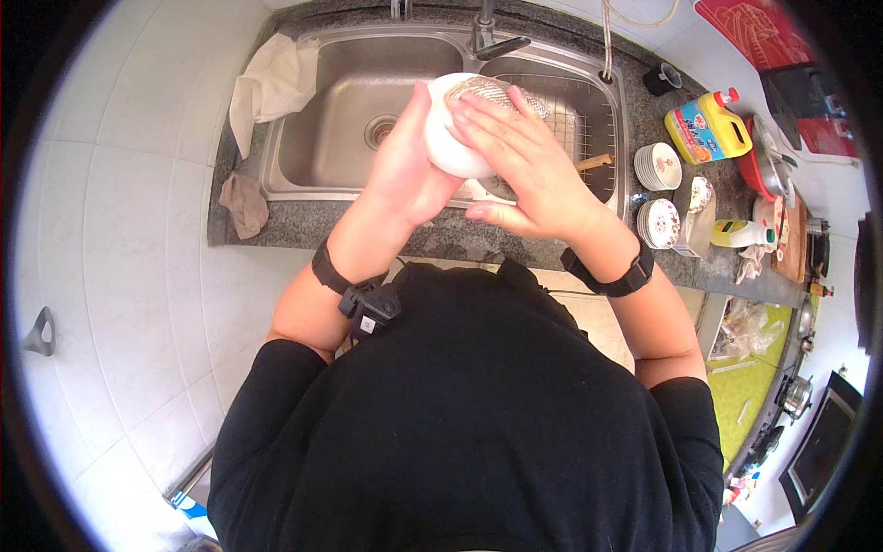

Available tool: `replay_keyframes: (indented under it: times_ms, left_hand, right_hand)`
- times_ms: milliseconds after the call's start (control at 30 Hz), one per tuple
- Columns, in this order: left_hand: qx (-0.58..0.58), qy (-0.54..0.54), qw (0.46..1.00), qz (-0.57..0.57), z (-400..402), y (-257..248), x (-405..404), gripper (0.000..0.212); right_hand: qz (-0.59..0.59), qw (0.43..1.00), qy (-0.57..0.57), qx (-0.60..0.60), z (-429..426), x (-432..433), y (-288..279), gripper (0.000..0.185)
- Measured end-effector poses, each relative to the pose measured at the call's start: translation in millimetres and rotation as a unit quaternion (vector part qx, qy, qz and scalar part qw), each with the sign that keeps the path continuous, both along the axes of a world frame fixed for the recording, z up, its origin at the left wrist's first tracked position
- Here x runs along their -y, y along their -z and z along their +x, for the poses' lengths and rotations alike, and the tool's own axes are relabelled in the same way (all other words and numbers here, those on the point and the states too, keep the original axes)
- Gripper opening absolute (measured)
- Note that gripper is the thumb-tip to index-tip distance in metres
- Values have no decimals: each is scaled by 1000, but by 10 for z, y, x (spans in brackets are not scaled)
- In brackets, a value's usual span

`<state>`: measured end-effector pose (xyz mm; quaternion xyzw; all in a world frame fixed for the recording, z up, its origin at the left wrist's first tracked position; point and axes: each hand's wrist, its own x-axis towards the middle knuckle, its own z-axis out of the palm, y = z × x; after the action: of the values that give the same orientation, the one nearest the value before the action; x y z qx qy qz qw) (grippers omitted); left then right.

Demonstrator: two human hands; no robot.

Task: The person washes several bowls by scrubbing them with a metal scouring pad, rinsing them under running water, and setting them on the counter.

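Observation:
Above the double sink, my left hand (414, 162) grips a white round dish (448, 148) by its left side, with the thumb along the rim. The fingers of my right hand (531, 165) lie flat over a silvery, mesh-like scrubbing cloth (486, 88) and press it onto the dish. My right thumb stands apart, below the dish. Both hands partly cover the dish, so whether it is a bowl or a plate is hard to tell.
The steel sink's left basin (331, 117) lies behind my left hand. A wire rack (586, 131) sits in the right basin, under the faucet (486, 38). Stacked bowls (659, 224), a yellow detergent jug (707, 127) and a dark cup (662, 79) stand rightward. Cloths (272, 83) lie left.

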<state>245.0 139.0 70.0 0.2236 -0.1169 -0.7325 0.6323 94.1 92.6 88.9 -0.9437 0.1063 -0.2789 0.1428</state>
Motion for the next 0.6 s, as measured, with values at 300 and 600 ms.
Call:
replay_keyframes:
  times_ms: [300, 600]
  left_hand:
    - [45, -18, 999, 17, -52, 43, 14, 45]
    - [112, -93, 989, 4, -59, -55, 38, 47]
  right_hand:
    - [35, 998, -55, 11, -79, 102, 111, 55]
    - [46, 994, 90, 51, 169, 128, 114, 50]
